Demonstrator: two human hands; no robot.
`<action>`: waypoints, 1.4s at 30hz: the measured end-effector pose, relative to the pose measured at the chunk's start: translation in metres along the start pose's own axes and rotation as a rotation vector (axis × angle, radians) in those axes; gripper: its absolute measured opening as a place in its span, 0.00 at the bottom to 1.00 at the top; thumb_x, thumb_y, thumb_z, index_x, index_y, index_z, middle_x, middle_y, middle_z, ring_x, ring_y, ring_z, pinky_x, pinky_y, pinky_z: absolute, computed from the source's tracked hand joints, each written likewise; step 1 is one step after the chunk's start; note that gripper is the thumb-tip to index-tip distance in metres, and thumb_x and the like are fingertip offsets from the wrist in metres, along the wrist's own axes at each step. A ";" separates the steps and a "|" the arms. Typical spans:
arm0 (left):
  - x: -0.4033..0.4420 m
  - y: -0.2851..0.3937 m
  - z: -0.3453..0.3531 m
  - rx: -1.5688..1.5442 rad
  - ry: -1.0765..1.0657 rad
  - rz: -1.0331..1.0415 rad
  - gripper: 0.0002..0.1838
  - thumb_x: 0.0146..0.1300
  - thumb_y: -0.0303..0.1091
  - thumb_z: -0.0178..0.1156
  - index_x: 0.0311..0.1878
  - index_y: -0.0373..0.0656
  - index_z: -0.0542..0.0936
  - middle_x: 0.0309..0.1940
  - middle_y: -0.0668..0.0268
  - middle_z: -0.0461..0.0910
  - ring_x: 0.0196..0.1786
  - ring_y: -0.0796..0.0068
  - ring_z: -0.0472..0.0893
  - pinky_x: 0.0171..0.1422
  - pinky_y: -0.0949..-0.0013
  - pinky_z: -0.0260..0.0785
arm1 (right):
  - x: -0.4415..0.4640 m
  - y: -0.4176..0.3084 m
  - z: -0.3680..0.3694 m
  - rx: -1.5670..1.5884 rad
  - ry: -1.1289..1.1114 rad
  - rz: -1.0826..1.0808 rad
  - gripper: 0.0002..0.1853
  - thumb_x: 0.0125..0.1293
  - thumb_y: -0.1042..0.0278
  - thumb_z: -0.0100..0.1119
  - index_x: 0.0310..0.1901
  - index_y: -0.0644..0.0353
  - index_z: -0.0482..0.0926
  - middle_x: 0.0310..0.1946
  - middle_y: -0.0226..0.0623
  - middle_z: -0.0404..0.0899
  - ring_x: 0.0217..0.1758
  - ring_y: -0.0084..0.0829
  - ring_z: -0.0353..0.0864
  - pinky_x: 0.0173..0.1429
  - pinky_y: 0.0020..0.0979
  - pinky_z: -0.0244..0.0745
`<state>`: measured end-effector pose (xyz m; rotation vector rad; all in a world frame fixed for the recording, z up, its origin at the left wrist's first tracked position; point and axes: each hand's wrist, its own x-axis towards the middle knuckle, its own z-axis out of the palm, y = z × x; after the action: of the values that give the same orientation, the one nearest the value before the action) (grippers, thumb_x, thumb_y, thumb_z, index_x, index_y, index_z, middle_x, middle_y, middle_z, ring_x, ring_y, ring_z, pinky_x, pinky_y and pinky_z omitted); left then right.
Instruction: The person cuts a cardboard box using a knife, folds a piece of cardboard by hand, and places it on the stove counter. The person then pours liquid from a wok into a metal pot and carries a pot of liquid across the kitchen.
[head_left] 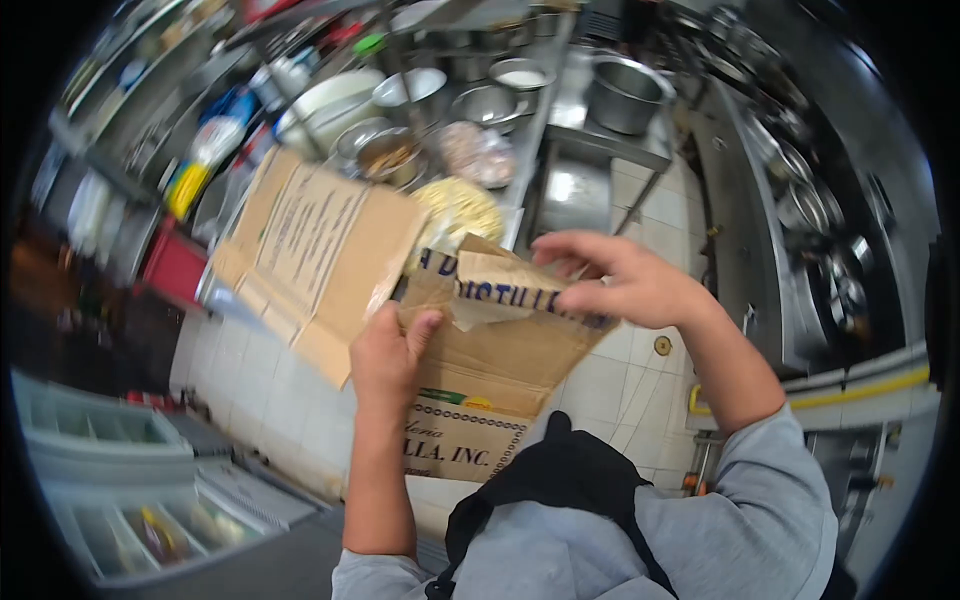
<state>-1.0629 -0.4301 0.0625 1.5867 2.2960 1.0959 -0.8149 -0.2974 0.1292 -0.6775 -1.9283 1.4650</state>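
An opened-out cardboard box (500,355) with dark printed lettering hangs in front of my body. My left hand (388,355) is closed on its inner edge, thumb on top. To the left spreads a large printed flap (320,235) of the same box. A torn strip of cardboard (500,275) stands up at the top, bearing blue letters. My right hand (625,280) is over the right end of that strip, fingers apart and slightly bent; whether the fingertips touch it I cannot tell.
Beyond the box, a steel counter holds a bag of yellow food (458,208), a pan of brown food (390,158) and several bowls. A large steel pot (625,95) stands farther back. A stove (800,200) runs along the right. Clear food bins (150,530) are at lower left.
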 end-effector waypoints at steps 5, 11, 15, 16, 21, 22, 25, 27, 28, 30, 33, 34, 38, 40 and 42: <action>0.041 0.084 0.107 -0.546 -0.333 0.144 0.22 0.62 0.49 0.65 0.39 0.36 0.77 0.32 0.55 0.82 0.35 0.59 0.80 0.41 0.61 0.71 | -0.024 0.016 -0.099 -0.891 -0.003 -0.089 0.08 0.58 0.66 0.59 0.36 0.61 0.79 0.28 0.49 0.80 0.33 0.46 0.80 0.39 0.41 0.76; 0.082 0.205 0.225 -0.801 -0.711 0.028 0.15 0.64 0.36 0.64 0.46 0.34 0.81 0.37 0.70 0.81 0.40 0.82 0.76 0.46 0.75 0.69 | -0.091 0.084 -0.233 -1.281 0.333 -0.430 0.18 0.57 0.69 0.61 0.51 0.57 0.78 0.37 0.39 0.84 0.41 0.41 0.84 0.45 0.37 0.78; 0.076 0.275 0.300 -0.868 -0.786 0.035 0.14 0.65 0.36 0.63 0.45 0.34 0.81 0.36 0.70 0.81 0.39 0.83 0.75 0.45 0.76 0.69 | -0.141 0.093 -0.323 -0.688 0.305 -0.017 0.26 0.71 0.52 0.50 0.62 0.63 0.72 0.53 0.45 0.79 0.59 0.37 0.76 0.64 0.36 0.67; 0.080 0.300 0.316 -0.877 -0.814 0.058 0.14 0.65 0.36 0.63 0.45 0.34 0.81 0.36 0.70 0.81 0.39 0.83 0.75 0.45 0.76 0.69 | -0.149 0.083 -0.355 -0.123 0.197 0.328 0.30 0.74 0.47 0.45 0.67 0.62 0.67 0.59 0.46 0.76 0.67 0.35 0.71 0.71 0.35 0.61; 0.092 0.376 0.390 -1.074 -0.989 0.082 0.14 0.65 0.36 0.63 0.46 0.34 0.81 0.36 0.70 0.81 0.38 0.83 0.75 0.45 0.76 0.69 | -0.159 0.081 -0.455 -0.227 0.191 0.621 0.37 0.64 0.35 0.55 0.60 0.64 0.74 0.49 0.44 0.81 0.56 0.33 0.77 0.64 0.30 0.67; 0.098 0.387 0.406 -1.089 -1.034 0.094 0.14 0.65 0.36 0.63 0.46 0.34 0.81 0.36 0.70 0.81 0.38 0.83 0.76 0.44 0.76 0.69 | -0.161 0.083 -0.470 -0.224 0.206 0.626 0.37 0.64 0.35 0.55 0.60 0.64 0.74 0.49 0.44 0.81 0.56 0.33 0.77 0.64 0.30 0.67; 0.117 0.404 0.454 -1.038 -1.053 0.059 0.11 0.65 0.32 0.60 0.46 0.35 0.81 0.36 0.70 0.81 0.38 0.83 0.76 0.44 0.76 0.70 | -0.159 0.092 -0.493 -0.341 -0.068 0.691 0.29 0.61 0.44 0.63 0.52 0.64 0.78 0.44 0.44 0.83 0.49 0.36 0.81 0.55 0.35 0.73; 0.139 0.420 0.485 -0.870 -1.096 0.056 0.11 0.63 0.27 0.57 0.46 0.34 0.81 0.37 0.68 0.82 0.37 0.82 0.78 0.42 0.75 0.71 | -0.145 0.112 -0.527 -0.418 -0.022 0.684 0.27 0.60 0.48 0.65 0.50 0.64 0.79 0.41 0.44 0.84 0.45 0.35 0.82 0.52 0.34 0.74; 0.153 0.430 0.501 -0.870 -1.111 0.043 0.11 0.63 0.27 0.57 0.46 0.34 0.81 0.37 0.68 0.82 0.37 0.82 0.78 0.42 0.75 0.71 | -0.139 0.122 -0.542 -0.512 0.039 0.671 0.24 0.59 0.52 0.66 0.48 0.64 0.80 0.37 0.44 0.84 0.42 0.35 0.83 0.49 0.34 0.75; 0.185 0.451 0.536 -1.024 -1.389 -0.169 0.13 0.63 0.29 0.59 0.48 0.32 0.81 0.39 0.67 0.83 0.36 0.80 0.80 0.42 0.74 0.73 | -0.133 0.140 -0.571 -0.478 0.187 0.649 0.20 0.58 0.54 0.64 0.43 0.64 0.82 0.34 0.49 0.84 0.38 0.42 0.83 0.45 0.35 0.76; 0.240 0.455 0.584 -1.015 -1.595 0.103 0.19 0.58 0.34 0.67 0.50 0.33 0.80 0.40 0.65 0.83 0.40 0.77 0.81 0.47 0.70 0.74 | -0.126 0.138 -0.641 -0.515 0.403 0.665 0.17 0.59 0.61 0.66 0.44 0.65 0.82 0.32 0.39 0.84 0.35 0.27 0.82 0.42 0.30 0.77; 0.258 0.456 0.594 -0.979 -1.644 0.310 0.21 0.56 0.35 0.70 0.50 0.34 0.79 0.40 0.65 0.83 0.41 0.76 0.80 0.48 0.70 0.74 | -0.128 0.133 -0.671 -0.386 0.533 0.679 0.16 0.58 0.62 0.67 0.43 0.66 0.82 0.32 0.38 0.84 0.35 0.24 0.81 0.42 0.29 0.77; 0.294 0.494 0.674 -0.834 -1.361 0.031 0.21 0.54 0.35 0.73 0.47 0.35 0.78 0.38 0.63 0.83 0.44 0.75 0.80 0.51 0.69 0.73 | -0.125 0.121 -0.731 -0.562 0.872 0.784 0.15 0.59 0.63 0.66 0.41 0.68 0.82 0.30 0.32 0.83 0.35 0.20 0.79 0.42 0.26 0.75; 0.324 0.533 0.704 -0.868 -1.290 0.168 0.21 0.55 0.34 0.72 0.47 0.34 0.76 0.39 0.61 0.81 0.41 0.75 0.79 0.48 0.70 0.73 | -0.133 0.108 -0.742 -0.545 1.006 0.799 0.15 0.60 0.63 0.65 0.42 0.67 0.82 0.32 0.33 0.84 0.35 0.20 0.79 0.43 0.27 0.75; 0.339 0.562 0.746 -1.109 -0.910 0.060 0.23 0.56 0.32 0.71 0.49 0.33 0.73 0.41 0.60 0.78 0.39 0.75 0.78 0.45 0.71 0.73 | -0.152 0.093 -0.743 -0.541 1.238 0.743 0.15 0.61 0.64 0.64 0.45 0.66 0.82 0.34 0.33 0.84 0.35 0.20 0.79 0.43 0.27 0.75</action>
<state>-0.4170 0.3198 -0.0287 1.2228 0.7914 1.0178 -0.1636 0.1008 0.1596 -2.0782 -1.0217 0.4575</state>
